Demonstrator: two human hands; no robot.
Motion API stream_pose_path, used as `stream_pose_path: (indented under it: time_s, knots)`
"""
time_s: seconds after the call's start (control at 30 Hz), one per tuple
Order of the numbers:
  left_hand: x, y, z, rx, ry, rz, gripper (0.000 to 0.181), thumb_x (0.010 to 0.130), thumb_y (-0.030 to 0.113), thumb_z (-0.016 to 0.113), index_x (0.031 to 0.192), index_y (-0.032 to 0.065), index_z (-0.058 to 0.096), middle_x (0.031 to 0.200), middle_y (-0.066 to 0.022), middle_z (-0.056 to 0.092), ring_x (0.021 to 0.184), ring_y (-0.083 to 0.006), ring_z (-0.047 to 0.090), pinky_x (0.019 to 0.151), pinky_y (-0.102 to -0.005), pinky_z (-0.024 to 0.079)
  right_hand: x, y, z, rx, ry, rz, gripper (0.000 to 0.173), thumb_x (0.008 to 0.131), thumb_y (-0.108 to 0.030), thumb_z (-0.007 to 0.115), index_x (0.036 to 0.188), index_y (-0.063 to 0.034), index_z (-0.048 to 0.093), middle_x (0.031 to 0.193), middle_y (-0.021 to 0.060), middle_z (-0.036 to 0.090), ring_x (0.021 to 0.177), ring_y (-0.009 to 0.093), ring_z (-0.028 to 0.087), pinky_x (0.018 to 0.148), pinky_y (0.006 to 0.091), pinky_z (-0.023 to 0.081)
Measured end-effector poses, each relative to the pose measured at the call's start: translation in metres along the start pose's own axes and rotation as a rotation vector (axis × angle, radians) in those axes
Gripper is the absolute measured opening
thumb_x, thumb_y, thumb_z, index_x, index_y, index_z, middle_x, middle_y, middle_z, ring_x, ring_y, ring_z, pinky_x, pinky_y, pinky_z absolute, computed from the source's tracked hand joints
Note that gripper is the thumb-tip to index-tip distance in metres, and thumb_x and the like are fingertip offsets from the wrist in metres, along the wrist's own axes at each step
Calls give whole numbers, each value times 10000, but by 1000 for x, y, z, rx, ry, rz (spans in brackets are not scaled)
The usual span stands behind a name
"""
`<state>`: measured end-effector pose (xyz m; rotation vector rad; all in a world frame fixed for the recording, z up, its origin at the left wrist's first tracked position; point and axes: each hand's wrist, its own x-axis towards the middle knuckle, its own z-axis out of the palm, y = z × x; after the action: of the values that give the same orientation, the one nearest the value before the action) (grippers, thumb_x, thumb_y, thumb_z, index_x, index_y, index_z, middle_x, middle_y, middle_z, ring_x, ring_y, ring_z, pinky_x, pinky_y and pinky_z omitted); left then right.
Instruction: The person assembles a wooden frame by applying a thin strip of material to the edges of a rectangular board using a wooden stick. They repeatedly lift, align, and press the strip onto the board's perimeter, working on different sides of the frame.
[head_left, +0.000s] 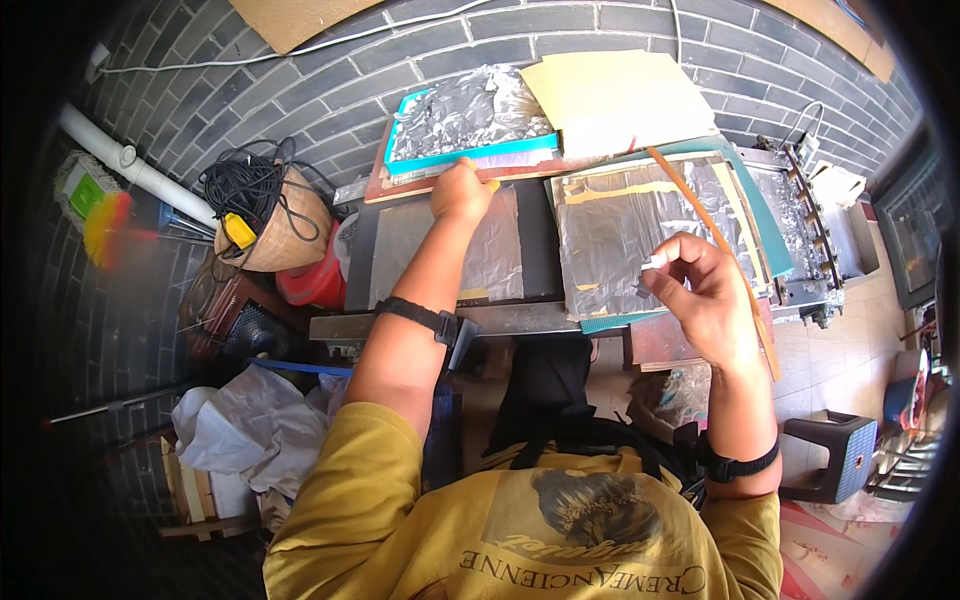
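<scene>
My left hand (460, 193) is curled at the front edge of a blue tray (472, 154) piled with crumpled silver foil scraps (472, 109). Something small and yellow shows beside its fingers; whether the hand grips it is unclear. Below that hand lies a flat foil-like sheet (450, 244) on the dark work surface (540, 247). Between thumb and forefinger, my right hand (701, 296) pinches a small silvery scrap (649, 264). That hand hovers over a stack of foil-covered sheets (615, 232) with yellowish tape strips. A thin orange-brown strip (694, 199) runs across the stack and passes behind my right hand.
Pale yellow sheets (622, 97) lie beside the tray, against a grey brick wall (525, 26). Left of the table are a basket of black cables (296, 232) and a red bucket (315, 277). A metal rail (806, 202) edges the right side; a plastic stool (832, 457) stands on the floor.
</scene>
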<state>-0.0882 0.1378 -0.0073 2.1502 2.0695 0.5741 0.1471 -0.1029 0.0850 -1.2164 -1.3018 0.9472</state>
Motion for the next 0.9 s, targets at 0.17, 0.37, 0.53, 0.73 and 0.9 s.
stream_pose_path:
  time_s: [0.17, 0.37, 0.53, 0.73, 0.9]
  knots:
    - [-10, -2, -11, 29, -26, 53, 248, 816, 217, 627, 1012, 65, 638, 953, -156, 674, 924, -323, 647, 778, -425, 521, -2, 2, -2, 15, 13, 1, 89, 814, 3, 658, 811, -36, 579, 700, -64, 520, 627, 22, 423, 570, 197, 362]
    - [-19, 3, -11, 111, -120, 208, 270, 834, 155, 564, 1089, 143, 650, 1042, -141, 655, 974, -313, 625, 829, -420, 502, -2, 3, 3, -20, -16, -4, 80, 809, 2, 656, 820, -29, 583, 698, -61, 525, 628, 22, 417, 570, 198, 361]
    - [-24, 1, -5, 87, -147, 291, 345, 835, 128, 532, 1161, 175, 638, 1088, -139, 639, 1006, -311, 613, 850, -417, 497, -5, 1, 2, -18, -10, -5, 74, 806, 3, 654, 823, -24, 587, 697, -54, 533, 631, 24, 424, 574, 202, 369]
    - [-25, 12, -8, 145, -312, 238, 441, 843, 87, 457, 1227, 242, 609, 1190, -144, 596, 1052, -305, 593, 880, -412, 485, -6, -1, 1, -38, -5, -6, 74, 803, 4, 653, 822, -21, 587, 697, -52, 533, 632, 27, 426, 577, 202, 372]
    - [-19, 4, 3, 114, -307, 232, 436, 844, 95, 467, 1222, 257, 611, 1179, -153, 599, 1035, -316, 598, 878, -414, 483, -6, -2, -1, -38, 0, -3, 78, 803, 7, 653, 809, -27, 583, 698, -54, 527, 635, 27, 424, 577, 201, 371]
